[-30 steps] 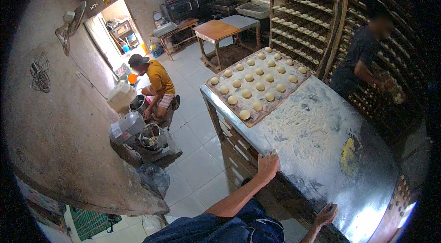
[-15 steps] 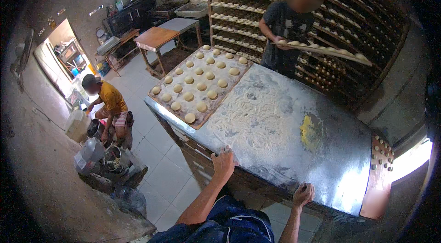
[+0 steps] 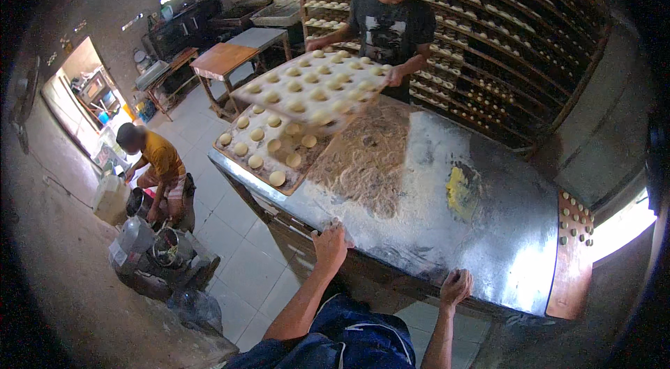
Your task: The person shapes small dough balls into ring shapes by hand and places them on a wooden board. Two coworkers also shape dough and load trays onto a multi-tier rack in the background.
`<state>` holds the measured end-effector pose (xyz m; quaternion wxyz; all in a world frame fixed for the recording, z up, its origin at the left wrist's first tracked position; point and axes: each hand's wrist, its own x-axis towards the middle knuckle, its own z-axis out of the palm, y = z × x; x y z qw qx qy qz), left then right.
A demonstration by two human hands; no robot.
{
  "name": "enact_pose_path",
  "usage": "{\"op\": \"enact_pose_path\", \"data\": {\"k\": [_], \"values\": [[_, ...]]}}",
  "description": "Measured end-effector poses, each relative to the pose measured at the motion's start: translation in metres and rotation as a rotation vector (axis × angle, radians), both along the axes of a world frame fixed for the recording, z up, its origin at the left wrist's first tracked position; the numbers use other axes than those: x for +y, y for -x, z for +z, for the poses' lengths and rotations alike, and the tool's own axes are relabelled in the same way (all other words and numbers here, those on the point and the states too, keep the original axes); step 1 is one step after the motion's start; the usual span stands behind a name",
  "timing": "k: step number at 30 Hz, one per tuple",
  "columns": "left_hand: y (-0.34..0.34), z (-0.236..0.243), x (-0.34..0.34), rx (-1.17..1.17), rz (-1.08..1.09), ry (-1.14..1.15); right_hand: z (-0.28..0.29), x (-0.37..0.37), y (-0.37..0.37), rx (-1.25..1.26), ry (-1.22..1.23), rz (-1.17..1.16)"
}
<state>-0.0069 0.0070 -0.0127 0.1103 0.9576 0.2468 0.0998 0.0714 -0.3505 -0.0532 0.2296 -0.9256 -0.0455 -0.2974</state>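
Carried board (image 3: 306, 90) has come round, in the head view, from beside the rack (image 3: 488, 48) to over the left end of the table (image 3: 502, 229), tilted and blurred, a co-worker (image 3: 392, 28) holding two of its edges; whether it touches the lower board (image 3: 269, 161) beneath, cannot tell. Left hand (image 3: 331, 247) rests at the table's near edge, fingers partly curled; right hand (image 3: 457, 287) farther along the same edge, loosely curled. How tightly either grips the rim, cannot tell. Clear metal stretches from between the hands toward the right end, where a small board (image 3: 567, 285) carries little dough pieces. Table stands directly before the wearer. Top smooth, grey and shiny, glaring at right; flour (image 3: 426, 194) streaked and powdery mid-table, yellow smear (image 3: 460, 193) beyond. Dough balls round, pale, set in rows; lower board flat, brown-edged, floured. Table's long axis runs upper left to lower right, near edge facing the wearer; carried board slants across its left end.
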Motion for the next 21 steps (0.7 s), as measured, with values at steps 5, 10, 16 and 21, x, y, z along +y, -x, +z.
{"op": "enact_pose_path", "data": {"k": [5, 10, 16, 21], "values": [[-0.003, -0.001, 0.005, 0.123, -0.009, 0.073, 0.0, 0.002, 0.001, 0.013, -0.005, -0.006], [0.0, -0.006, 0.003, -0.077, -0.046, -0.048, 0.008, 0.005, 0.004, 0.014, -0.014, 0.005], [-0.004, -0.009, 0.007, -0.049, -0.08, 0.061, -0.001, -0.009, 0.0, -0.045, 0.018, 0.026], [-0.007, 0.011, 0.0, 0.141, 0.014, 0.057, 0.023, 0.002, -0.001, -0.045, -0.05, 0.01]]}}
